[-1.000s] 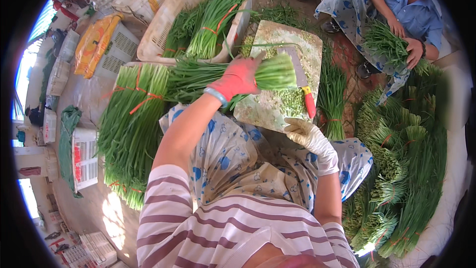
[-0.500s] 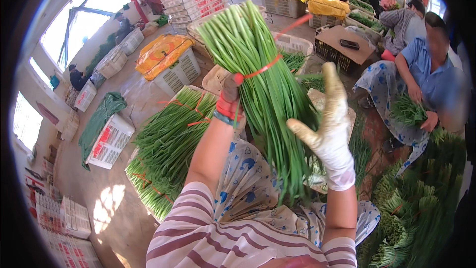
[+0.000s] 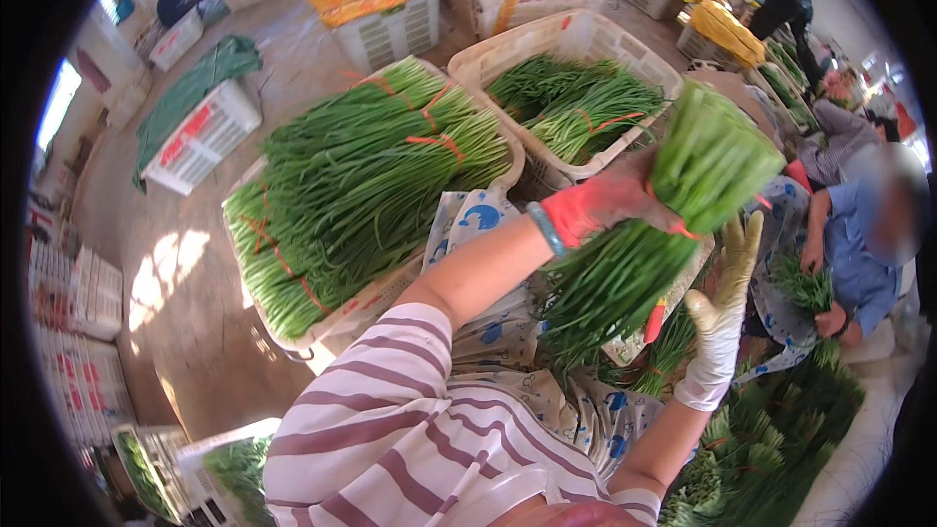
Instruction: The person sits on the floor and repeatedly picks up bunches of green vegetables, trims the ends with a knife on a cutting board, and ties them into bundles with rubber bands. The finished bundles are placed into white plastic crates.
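The bundle of green chives (image 3: 644, 234) is in the air, in front of the person's chest, tied with a red band and tilted so that its cut ends point up and to the right. The left hand (image 3: 605, 205), in a red glove, is closed around the bundle just at the band and carries it alone. The right hand (image 3: 727, 293), in a pale glove, is open with the fingers stretched upward; it stands just beside the lower part of the bundle, and I cannot tell if it touches the leaves.

By my judgement this bundle is finished: it is trimmed even at the end and bound, but it is not yet laid down anywhere. Much work is already done. The near white crate (image 3: 293, 327), at the person's left, is heaped with tied bundles up to its rim and over it. The second white crate (image 3: 576, 39), behind the bundle, is only partly filled, so there is room along its far wall. Much is also left: loose chives (image 3: 781, 429) lie in a big pile at the lower right, still without bands.

Under the bundle, a chopping board (image 3: 683, 283) with a red-handled knife (image 3: 654, 320) is partly hidden. At the right edge another person (image 3: 859, 254) in a blue shirt sits and sorts chives too.
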{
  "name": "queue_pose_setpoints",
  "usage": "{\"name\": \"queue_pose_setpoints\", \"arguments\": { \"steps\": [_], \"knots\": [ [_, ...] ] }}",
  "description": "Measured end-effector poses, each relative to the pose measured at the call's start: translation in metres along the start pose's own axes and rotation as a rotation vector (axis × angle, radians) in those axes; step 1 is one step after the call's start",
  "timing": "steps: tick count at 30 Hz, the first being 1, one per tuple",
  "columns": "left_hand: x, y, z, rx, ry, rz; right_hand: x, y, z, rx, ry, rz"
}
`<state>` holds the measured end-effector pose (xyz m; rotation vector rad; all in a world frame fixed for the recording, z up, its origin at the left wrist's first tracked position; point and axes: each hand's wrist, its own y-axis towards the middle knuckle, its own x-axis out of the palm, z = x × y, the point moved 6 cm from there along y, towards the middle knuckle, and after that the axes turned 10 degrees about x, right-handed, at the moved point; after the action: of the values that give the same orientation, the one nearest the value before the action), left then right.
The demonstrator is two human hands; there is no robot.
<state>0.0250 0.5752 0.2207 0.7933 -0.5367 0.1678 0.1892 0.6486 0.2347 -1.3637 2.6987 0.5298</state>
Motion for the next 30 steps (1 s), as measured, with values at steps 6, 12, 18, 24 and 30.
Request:
{"name": "queue_pose_setpoints", "arguments": {
  "steps": [6,12,18,24,30],
  "knots": [
    [0.029,0.009,0.026,-0.004,0.013,-0.1,0.018,-0.022,0.078,0.289,0.342,0.019],
    [0.008,0.001,0.094,-0.102,0.668,-0.082,0.091,0.002,0.057,0.304,0.807,-0.073],
    [-0.095,-0.018,0.208,-0.204,1.27,0.087,0.206,0.008,0.039,0.521,1.075,-0.14],
    [-0.226,-0.138,0.211,-0.637,1.74,0.02,0.291,-0.035,0.102,0.665,1.098,-0.034],
    [-0.267,-0.173,0.124,-0.557,2.319,-0.395,0.31,-0.056,0.099,0.758,1.1,0.037]
  ]
}}
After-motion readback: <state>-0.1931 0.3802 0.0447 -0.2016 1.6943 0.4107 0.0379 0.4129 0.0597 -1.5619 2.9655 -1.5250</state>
